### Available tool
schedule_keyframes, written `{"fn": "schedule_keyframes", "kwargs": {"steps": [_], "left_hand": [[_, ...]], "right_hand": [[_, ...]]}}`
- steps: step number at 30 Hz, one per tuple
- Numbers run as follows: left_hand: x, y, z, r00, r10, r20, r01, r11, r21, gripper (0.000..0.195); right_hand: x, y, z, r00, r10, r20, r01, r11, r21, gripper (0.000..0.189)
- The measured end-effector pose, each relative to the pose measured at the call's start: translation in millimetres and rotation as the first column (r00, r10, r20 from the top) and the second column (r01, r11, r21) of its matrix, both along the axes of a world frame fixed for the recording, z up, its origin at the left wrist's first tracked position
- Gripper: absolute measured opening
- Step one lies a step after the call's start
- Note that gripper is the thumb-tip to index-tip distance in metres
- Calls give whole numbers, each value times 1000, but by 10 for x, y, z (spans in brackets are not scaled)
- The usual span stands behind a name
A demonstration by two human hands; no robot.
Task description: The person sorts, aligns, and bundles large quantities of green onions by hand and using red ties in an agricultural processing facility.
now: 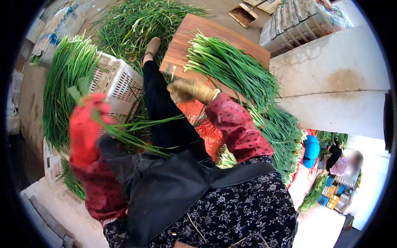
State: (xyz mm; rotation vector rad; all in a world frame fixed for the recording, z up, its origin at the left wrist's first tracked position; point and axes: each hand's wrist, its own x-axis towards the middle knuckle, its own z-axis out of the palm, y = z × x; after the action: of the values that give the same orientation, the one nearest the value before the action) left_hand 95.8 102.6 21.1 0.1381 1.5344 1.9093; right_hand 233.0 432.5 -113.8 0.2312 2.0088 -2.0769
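Observation:
My left hand [88,124], in a red glove and blurred by motion, is closed around a few green garlic chive stalks [130,133] whose leaves trail over my dark-clad leg. Close by on its far side, a large pile of chives [66,83] lies on a white perforated plastic crate [119,80]. My right hand [189,91], in a tan glove, is at the near edge of a wooden board [180,52]; it is blurred, and whether it holds anything is unclear. On the board rests a thick bundle of chives [232,65], its pale ends pointing left.
Loose chive leaves [139,24] cover the floor ahead. Tied chive bundles [276,139] are stacked on my right, below a white wall slab [328,77]. A dustpan [243,15] lies beyond the board. Another person [339,161] is at far right near boxes [333,198].

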Motion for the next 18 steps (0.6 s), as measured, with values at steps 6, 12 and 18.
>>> {"fn": "schedule_keyframes", "kwargs": {"steps": [6, 12, 18], "left_hand": [[207, -2057, 777, 834, 475, -280, -443, 880, 173, 36], [1847, -2895, 1504, 431, 319, -844, -897, 53, -438, 37], [3559, -3951, 1162, 373, 757, -537, -758, -85, -646, 44]], "right_hand": [[117, 569, -515, 980, -104, 170, -53, 688, 723, 50], [-63, 51, -384, 919, -72, 387, -297, 519, 802, 46], [-172, 786, -1386, 976, 117, 185, -205, 781, 589, 31]]}}
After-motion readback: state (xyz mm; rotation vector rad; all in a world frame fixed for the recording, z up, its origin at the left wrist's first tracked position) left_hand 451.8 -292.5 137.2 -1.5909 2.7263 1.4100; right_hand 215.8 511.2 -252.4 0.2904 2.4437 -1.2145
